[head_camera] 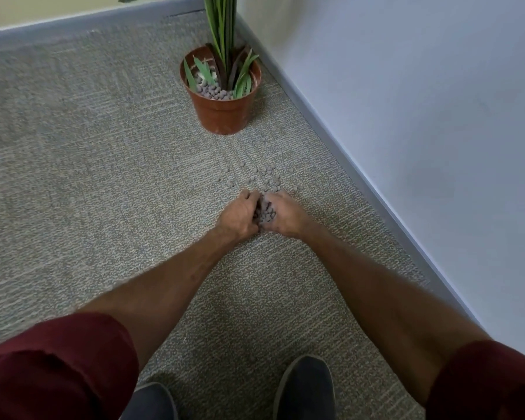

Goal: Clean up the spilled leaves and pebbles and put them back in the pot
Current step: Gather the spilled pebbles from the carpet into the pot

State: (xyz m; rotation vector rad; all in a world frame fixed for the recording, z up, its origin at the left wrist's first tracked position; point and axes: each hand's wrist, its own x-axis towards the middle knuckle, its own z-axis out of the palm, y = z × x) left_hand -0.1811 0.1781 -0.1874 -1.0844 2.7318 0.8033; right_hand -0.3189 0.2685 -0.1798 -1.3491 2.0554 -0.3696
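A terracotta-coloured plastic pot [222, 112] stands on the carpet near the room's corner, with a tall green plant, loose green leaves [208, 72] and grey pebbles inside it. Several grey-brown pebbles [265, 177] lie scattered on the carpet in front of the pot. My left hand [237, 215] and my right hand [284, 215] are pressed together low on the carpet, cupped around a heap of pebbles [265, 212] held between them. The scattered pebbles lie just beyond my fingertips.
Grey-beige carpet [103, 177] covers the floor. A grey skirting board [361, 183] and a pale wall run along the right side, and another skirting board runs along the back. My dark shoes [305, 389] are at the bottom edge.
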